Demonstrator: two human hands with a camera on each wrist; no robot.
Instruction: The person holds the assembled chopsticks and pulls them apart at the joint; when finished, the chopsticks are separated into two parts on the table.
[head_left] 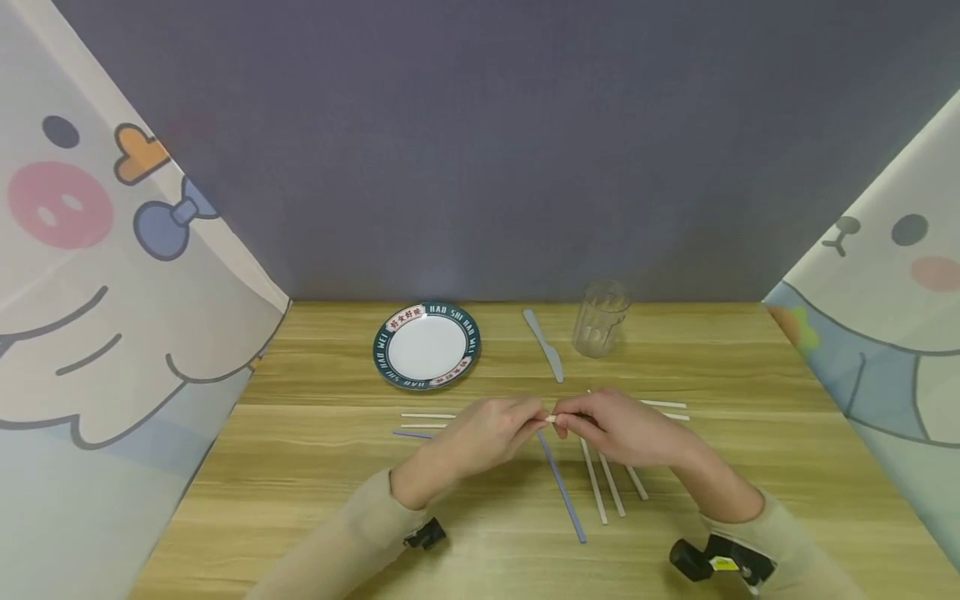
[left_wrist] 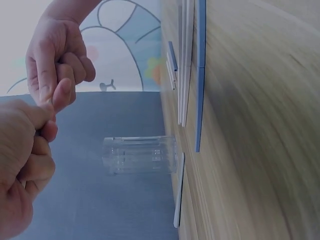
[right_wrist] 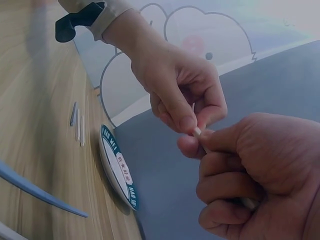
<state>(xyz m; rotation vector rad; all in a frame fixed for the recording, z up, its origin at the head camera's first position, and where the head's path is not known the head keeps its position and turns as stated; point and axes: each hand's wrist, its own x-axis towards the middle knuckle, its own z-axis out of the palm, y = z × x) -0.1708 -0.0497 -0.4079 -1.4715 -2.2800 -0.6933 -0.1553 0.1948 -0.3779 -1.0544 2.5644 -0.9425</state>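
Two hands meet fingertip to fingertip over the table (head_left: 285,500), with one held white stick (head_left: 551,418) between them. The left hand (head_left: 491,427) pinches it from the left with thumb and finger; the right hand (head_left: 628,427) pinches it from the right, its other fingers curled in toward the palm. Both grips are closed on the stick, and only a short bit of it shows in the narrow gap. Neither hand is nearer: the stick lies directly in both pinches, its long axis seeming to run across the person from one hand to the other. Fingers cover most of it, so its full length, and whether the pale bit inside the right fist belongs to it, is hard to tell.

The wrist views show the joined hands raised well clear of the tabletop. In the head view a long blue stick (head_left: 561,487) lies on the wood below that gap, slanting toward the person, its far end just below the left fingertips. Three long white sticks (head_left: 594,483) slant out from under the right hand, to the right of the blue one. Beyond the hands stand or lie a plate (head_left: 426,347), a knife (head_left: 543,345) and a clear glass (head_left: 600,321), all untouched.
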